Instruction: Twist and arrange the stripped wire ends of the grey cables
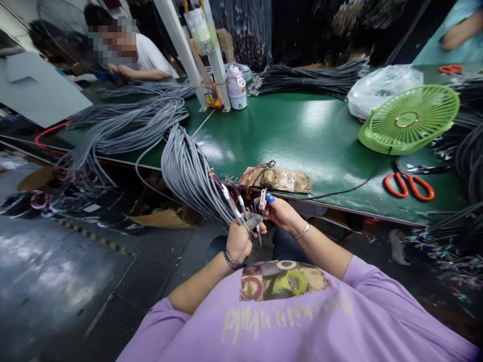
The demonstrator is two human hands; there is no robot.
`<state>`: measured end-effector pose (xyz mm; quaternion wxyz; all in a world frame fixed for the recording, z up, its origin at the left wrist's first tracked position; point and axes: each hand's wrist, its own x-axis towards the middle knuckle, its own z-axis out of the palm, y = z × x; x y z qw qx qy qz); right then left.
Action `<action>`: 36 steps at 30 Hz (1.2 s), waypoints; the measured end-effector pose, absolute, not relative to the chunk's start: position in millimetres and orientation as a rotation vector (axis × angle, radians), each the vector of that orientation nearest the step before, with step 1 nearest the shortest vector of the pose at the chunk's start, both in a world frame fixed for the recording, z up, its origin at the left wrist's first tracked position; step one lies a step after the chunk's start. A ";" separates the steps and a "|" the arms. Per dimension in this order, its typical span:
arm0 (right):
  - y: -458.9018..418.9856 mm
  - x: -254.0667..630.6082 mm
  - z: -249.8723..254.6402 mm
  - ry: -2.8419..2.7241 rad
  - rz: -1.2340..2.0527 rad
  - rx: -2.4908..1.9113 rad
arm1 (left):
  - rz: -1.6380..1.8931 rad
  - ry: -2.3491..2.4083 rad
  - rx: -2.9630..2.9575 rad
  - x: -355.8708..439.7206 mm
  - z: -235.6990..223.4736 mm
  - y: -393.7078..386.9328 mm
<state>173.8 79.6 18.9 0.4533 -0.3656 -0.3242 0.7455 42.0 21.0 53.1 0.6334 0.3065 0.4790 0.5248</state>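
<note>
My left hand (239, 240) is closed around the ends of a thick bundle of grey cables (188, 173) that hangs off the green table's (302, 130) front edge. Coloured wire ends (241, 203) stick out above its fist. My right hand (282, 213) pinches one grey cable end (255, 220) next to the left hand, and a small pale connector (262, 199) shows at its fingertips. A taped brown block with red and black wires (279, 179) lies on the table edge just beyond both hands.
Orange-handled scissors (409, 185) and a green desk fan (409, 119) lie on the right. More cable bundles (309, 78) and a plastic bag (381, 86) lie at the back. A bottle (237, 88) stands by white posts. Another person (130, 53) works at far left.
</note>
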 end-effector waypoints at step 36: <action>41.3 186.2 29.1 -1.165 1.656 -0.999 | 0.961 1.112 0.956 32.8 31.1 11.1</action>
